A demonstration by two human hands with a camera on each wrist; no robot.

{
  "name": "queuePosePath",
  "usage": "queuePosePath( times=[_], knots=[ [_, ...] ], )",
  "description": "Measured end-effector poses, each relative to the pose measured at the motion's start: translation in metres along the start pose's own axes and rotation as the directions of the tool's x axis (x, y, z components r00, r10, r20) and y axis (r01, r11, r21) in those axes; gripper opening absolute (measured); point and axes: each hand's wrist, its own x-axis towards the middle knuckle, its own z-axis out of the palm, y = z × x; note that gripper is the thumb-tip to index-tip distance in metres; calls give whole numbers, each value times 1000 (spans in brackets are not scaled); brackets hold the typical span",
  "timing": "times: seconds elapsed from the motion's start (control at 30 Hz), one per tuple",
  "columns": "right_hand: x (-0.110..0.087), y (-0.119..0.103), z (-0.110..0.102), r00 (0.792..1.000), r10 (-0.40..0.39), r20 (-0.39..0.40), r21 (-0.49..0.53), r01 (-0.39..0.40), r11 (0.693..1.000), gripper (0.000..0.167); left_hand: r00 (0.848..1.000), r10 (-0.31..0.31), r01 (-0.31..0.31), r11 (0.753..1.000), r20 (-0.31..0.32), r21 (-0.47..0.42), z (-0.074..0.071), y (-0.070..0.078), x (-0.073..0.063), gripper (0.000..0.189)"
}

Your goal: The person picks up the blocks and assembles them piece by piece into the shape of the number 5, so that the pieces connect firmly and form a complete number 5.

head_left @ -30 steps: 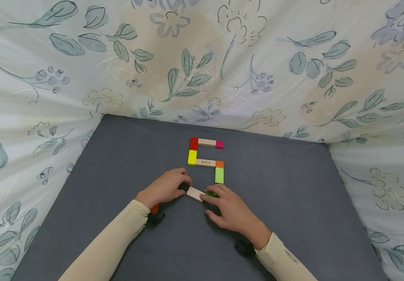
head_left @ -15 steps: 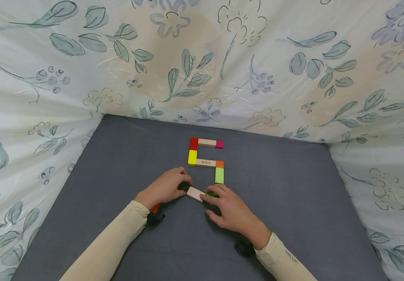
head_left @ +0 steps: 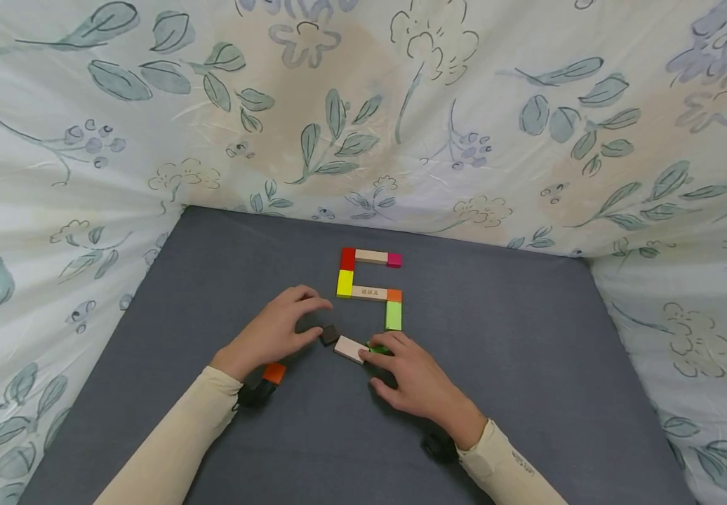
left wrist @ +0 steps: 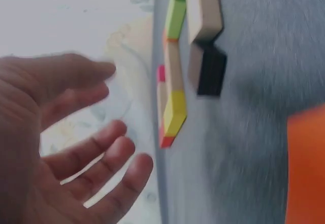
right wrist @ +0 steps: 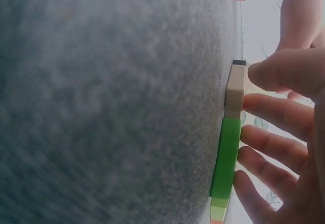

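Note:
My left hand (head_left: 271, 333) is spread just left of a small black block (head_left: 329, 336) and holds nothing; the left wrist view shows its fingers apart. The black block's corner meets a pale wooden block (head_left: 349, 349), which lies at a slant. On the tops of that wooden block and a green block (right wrist: 227, 158), the fingertips of my right hand (head_left: 420, 375) rest with fingers extended. In the head view the right hand covers most of the green block. An orange block (head_left: 274, 373) lies beside my left wrist.
Beyond the hands, blocks lie end to end in a bent line: magenta (head_left: 394, 260), wood (head_left: 371, 257), red (head_left: 347, 259), yellow (head_left: 345, 283), printed wood (head_left: 369, 292), orange (head_left: 394, 295) and light green (head_left: 394, 315). Floral cloth (head_left: 363, 105) walls surround the dark grey tabletop (head_left: 496, 315).
My left hand has let go of the black block and drawn back to the left, its fingers spreading. The black block and the orange block now show more fully. My right hand stays put.

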Motion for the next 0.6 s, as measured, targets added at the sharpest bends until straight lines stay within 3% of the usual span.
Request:
queuePosePath(
  times=[0.13, 0.3, 0.43, 0.6],
  knots=[
    [0, 0, 0, 1000, 5, 9, 0, -5, 1000, 48, 1000, 3, -3, 999, 2, -39, -15, -8, -18, 41],
    [0, 0, 1, 1000, 1, 5, 2, -1, 1000, 48, 993, -35, 44, 996, 111, -75, -28, -19, -46, 44],
    [0, 1, 0, 1000, -4, 0, -11, 4, 1000, 48, 982, -46, 60, 995, 185, -75, -29, -24, -64, 42],
    [0, 0, 1, 1000, -10, -2, -22, 10, 1000, 47, 985, -12, 22, 998, 173, -56, -22, -23, -75, 39]
  ],
)
